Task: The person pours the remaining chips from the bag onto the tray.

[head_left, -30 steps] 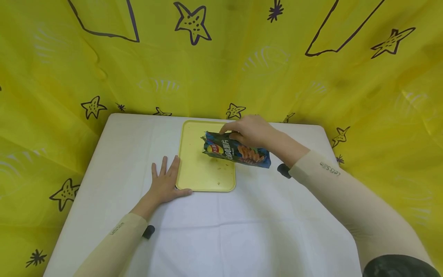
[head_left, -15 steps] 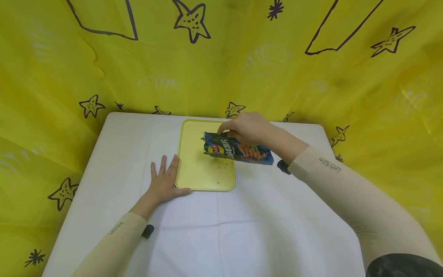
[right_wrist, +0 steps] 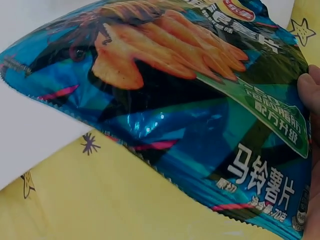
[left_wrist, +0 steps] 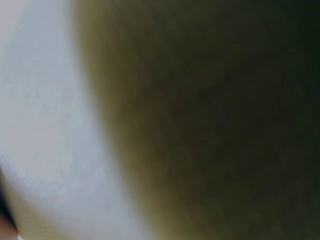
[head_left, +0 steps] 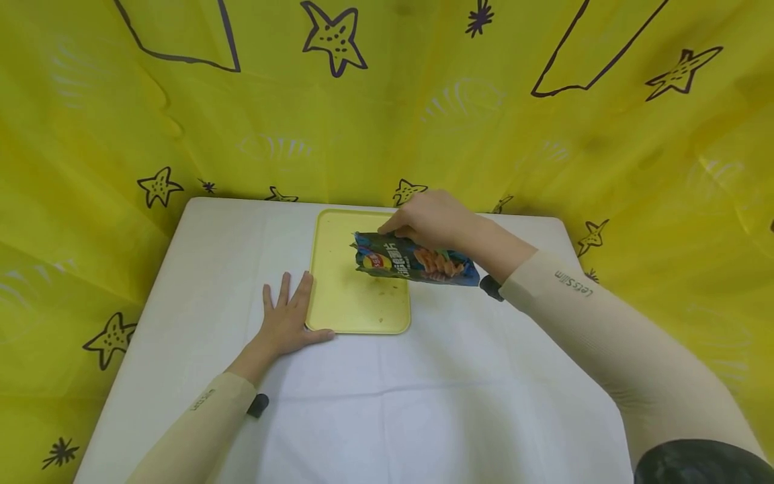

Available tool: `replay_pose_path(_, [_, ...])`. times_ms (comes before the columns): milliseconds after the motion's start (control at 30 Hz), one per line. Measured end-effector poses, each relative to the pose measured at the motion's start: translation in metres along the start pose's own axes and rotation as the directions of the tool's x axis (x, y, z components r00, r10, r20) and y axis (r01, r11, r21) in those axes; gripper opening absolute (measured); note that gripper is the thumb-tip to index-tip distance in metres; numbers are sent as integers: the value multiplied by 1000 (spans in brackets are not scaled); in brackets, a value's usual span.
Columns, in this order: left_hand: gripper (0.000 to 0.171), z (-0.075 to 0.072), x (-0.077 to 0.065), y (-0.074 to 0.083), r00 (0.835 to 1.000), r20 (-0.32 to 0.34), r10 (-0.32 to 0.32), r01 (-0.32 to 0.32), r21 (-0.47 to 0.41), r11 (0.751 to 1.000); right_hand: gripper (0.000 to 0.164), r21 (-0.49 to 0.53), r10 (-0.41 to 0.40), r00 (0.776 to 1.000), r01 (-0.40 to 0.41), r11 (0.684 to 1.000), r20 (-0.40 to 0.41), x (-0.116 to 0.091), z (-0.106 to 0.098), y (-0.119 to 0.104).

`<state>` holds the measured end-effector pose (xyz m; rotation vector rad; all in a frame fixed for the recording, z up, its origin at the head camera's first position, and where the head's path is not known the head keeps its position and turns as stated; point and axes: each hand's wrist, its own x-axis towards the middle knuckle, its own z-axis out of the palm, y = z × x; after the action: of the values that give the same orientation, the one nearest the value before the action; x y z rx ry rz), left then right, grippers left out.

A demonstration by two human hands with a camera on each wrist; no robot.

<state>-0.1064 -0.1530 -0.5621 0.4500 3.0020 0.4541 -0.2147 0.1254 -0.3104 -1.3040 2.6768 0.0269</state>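
Note:
My right hand (head_left: 435, 218) grips a dark blue-green bag of potato chips (head_left: 387, 259) along its upper edge, above the right half of a yellow tray (head_left: 357, 312). The bag lies roughly sideways, its ragged end over the tray and its other end past the tray's right side. In the right wrist view the chip bag (right_wrist: 165, 100) fills most of the frame, with the thumb (right_wrist: 310, 90) on its right edge. My left hand (head_left: 287, 326) is spread on the table, touching the tray's left front corner. The left wrist view is mostly dark and blurred.
Small brown crumbs (head_left: 382, 320) lie on the tray's front right part. A white cloth (head_left: 387, 410) covers the table. Behind it hangs a yellow curtain (head_left: 387, 121) with dark star drawings, close to the table's far edge.
My right hand has risen slightly, and the bag's right end has shifted a little right and up, so the bag lies more level. My left hand and the tray stay almost still.

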Motion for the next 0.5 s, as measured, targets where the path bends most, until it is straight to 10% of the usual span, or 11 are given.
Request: replay_pose_path(500, [125,1,2,-1,1000,17,-12,12,15,1000,29,-17,17,1000,-17,1000,6,5,-6,-3])
